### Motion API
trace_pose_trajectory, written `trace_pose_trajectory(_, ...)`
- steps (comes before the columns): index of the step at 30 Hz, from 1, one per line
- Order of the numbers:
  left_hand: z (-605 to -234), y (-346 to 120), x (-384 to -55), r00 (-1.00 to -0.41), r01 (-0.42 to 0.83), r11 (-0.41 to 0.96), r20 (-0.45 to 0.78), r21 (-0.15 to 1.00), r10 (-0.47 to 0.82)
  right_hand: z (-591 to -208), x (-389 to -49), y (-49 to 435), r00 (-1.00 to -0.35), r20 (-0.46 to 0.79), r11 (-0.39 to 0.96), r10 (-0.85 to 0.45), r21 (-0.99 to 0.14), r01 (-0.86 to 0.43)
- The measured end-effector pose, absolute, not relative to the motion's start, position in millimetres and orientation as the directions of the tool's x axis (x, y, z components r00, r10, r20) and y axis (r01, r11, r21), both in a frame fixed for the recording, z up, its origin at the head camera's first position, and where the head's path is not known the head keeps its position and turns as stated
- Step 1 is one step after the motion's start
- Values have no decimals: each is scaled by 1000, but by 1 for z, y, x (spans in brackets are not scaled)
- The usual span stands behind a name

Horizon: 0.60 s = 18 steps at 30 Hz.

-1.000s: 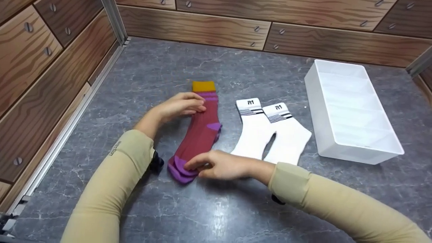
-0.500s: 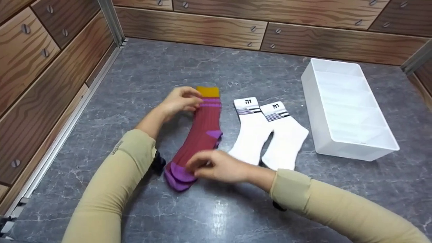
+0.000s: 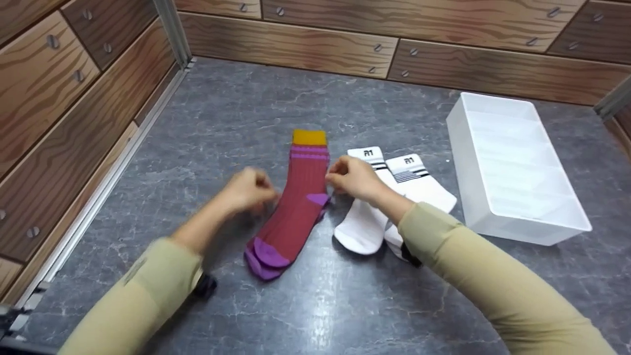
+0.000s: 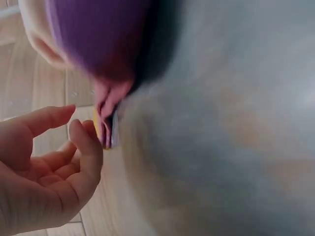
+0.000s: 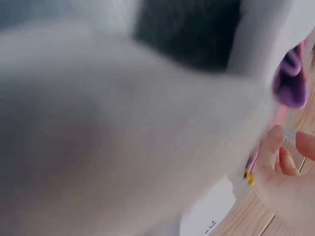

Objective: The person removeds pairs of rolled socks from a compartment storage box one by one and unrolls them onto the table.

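Note:
A pair of maroon socks, with purple toes and heels and mustard cuffs, lies stacked flat, the toe ends slightly offset. My left hand, blurred, hovers at their left edge; in the left wrist view its thumb and loosely bent fingers stand apart with nothing between them. On the other side, my right hand is close to the socks' right edge, over the white pair. The right wrist view has its thumb and fingers apart too; whether it touches the maroon socks cannot be made out.
Two white socks, a left one and a right one, lie partly under my right hand and forearm. A white divided box stands at the right. Wood-patterned walls border the grey marbled surface.
My right hand has moved from the purple toes up to the socks' upper right edge. The left hand has drawn down from near the cuff. The maroon socks shifted slightly right.

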<state>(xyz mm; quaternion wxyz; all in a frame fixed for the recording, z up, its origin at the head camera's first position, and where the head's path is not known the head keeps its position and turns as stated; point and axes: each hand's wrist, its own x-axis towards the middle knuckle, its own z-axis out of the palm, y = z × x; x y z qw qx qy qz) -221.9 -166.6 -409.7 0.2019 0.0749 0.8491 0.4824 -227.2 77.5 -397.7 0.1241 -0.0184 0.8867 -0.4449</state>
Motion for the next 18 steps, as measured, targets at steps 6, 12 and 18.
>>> trace_pose_trajectory(6,-414,-178,-186,-878,-85,580,-337,810,341,-399,-242,79,-956,-287,585,-63,-787,197)
trace_pose_trajectory(12,-419,-181,-179,-877,-68,553,-314,830,364,-407,-245,75,-949,-306,516,-74,-827,226)
trace_pose_trajectory(18,-420,-186,-177,-857,-156,466,-354,871,374,-413,-245,67,-957,-275,475,-94,-857,200)
